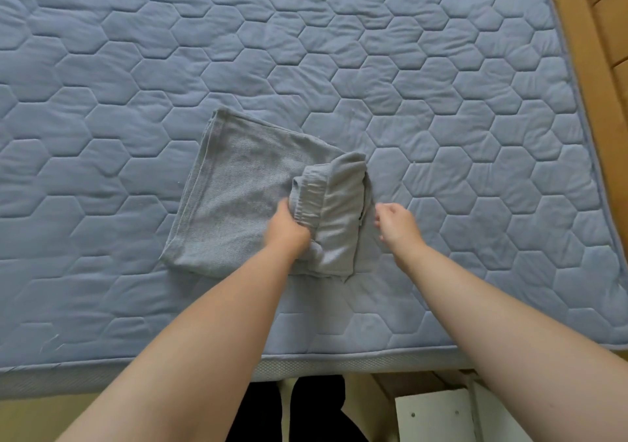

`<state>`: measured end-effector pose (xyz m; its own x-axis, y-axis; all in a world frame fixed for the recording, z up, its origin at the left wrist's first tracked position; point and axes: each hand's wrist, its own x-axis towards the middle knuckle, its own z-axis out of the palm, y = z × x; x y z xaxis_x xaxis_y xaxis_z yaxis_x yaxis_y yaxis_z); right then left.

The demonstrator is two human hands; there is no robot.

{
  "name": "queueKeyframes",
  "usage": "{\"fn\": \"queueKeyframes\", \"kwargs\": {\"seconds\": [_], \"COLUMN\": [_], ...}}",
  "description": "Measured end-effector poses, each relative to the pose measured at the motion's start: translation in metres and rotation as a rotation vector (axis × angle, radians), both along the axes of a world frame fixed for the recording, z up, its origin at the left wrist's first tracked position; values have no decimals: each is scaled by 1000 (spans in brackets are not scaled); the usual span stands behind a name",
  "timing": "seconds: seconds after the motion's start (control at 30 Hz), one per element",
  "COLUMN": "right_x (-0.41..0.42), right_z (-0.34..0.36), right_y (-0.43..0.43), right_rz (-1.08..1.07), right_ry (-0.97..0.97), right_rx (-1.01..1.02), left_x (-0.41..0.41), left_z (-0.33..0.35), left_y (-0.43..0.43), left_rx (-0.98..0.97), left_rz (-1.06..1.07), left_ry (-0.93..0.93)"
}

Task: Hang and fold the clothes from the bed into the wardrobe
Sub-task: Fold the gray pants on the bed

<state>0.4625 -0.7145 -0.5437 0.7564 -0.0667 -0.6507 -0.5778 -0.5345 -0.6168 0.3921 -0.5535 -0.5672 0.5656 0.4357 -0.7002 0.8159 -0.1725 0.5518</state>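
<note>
A grey knitted garment (234,183) lies folded flat on the blue quilted bed (339,50), near its front edge. Its right part is doubled over into a thicker bundle (336,210) with a ribbed band showing. My left hand (287,229) grips that bundle at the ribbed band, fingers tucked under the cloth. Just right of the garment hovers my right hand (396,222), its fingers loosely curled and holding nothing, a small gap from the cloth.
The mattress edge (339,365) runs across the bottom. A wooden floor (608,33) shows at the right. A white panel (441,414) and dark trouser legs (306,407) are below the bed edge.
</note>
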Motion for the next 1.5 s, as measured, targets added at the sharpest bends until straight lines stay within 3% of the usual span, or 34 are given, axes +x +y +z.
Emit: {"fn": "queueKeyframes", "kwargs": {"seconds": [0.07,0.13,0.2,0.27,0.33,0.5,0.7,0.8,0.97,1.07,1.17,1.27,1.4,1.5], "right_x": [-5,-9,-12,-14,-15,-7,20,22,-9,-34,-55,-59,-63,-70], "right_z": [-12,-22,-30,-31,-35,-36,1,26,41,36,25,14,-2,-8], "right_y": [0,1,6,13,18,37,13,2,43,81,107,110,97,86], "right_rz": [80,54,-61,-193,-223,-293,-288,-229,3,150,280,357,577,659], "right_ry": [23,145,262,333,353,253,61,-40,-213,-301,-166,-108,-192,-323], "right_rx": [-123,-84,134,395,522,388,-32,-220,-426,-296,106,149,-30,-99], "left_x": [-8,-15,-18,-18,-15,1,24,31,9,-12,-31,-43,-39,-27], "left_z": [-1,-6,-20,-33,-48,-48,-31,-15,-12,-4,-4,-10,-16,-7], "left_y": [0,-4,-7,-6,-1,14,-21,-38,-2,49,98,114,100,96], "left_rx": [411,601,574,510,444,302,-121,-324,-473,-733,-944,-859,-502,-523], "left_rz": [-106,-261,-438,-590,-668,-764,-649,-548,-10,338,509,389,324,283], "left_ry": [-29,-255,-382,-260,-103,-20,-183,-180,-146,-148,-228,-193,-182,-218]}}
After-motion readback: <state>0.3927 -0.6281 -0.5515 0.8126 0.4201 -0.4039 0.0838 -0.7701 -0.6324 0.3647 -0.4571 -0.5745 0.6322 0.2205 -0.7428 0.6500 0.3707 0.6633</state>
